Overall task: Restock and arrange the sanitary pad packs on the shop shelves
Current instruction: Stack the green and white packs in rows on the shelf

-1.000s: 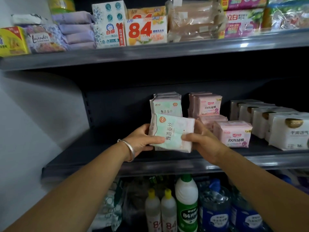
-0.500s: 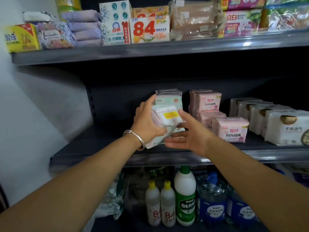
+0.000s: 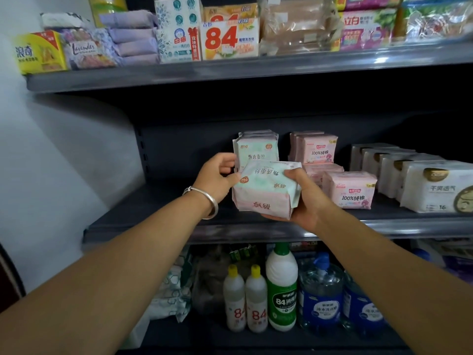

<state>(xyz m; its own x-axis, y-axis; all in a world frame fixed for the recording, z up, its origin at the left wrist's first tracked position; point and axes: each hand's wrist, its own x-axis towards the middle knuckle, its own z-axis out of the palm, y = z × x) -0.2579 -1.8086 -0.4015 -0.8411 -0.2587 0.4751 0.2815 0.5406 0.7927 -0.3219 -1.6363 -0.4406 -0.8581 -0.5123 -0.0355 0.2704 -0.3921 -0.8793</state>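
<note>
Both hands hold green pad pack [image 3: 266,187]: right hand [image 3: 302,201] cradles it, left hand [image 3: 217,179] pinches its edge | flipped upside-down since a second ago, before matching stack [image 3: 257,149] | next: seat on middle shelf [image 3: 153,216]

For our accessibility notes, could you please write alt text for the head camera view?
A person's right hand grips a mint-green pad pack, printed side upside down, in front of the middle shelf, while the left hand pinches its left edge. Behind it stand matching green packs, with pink packs and white packs to the right.
</note>
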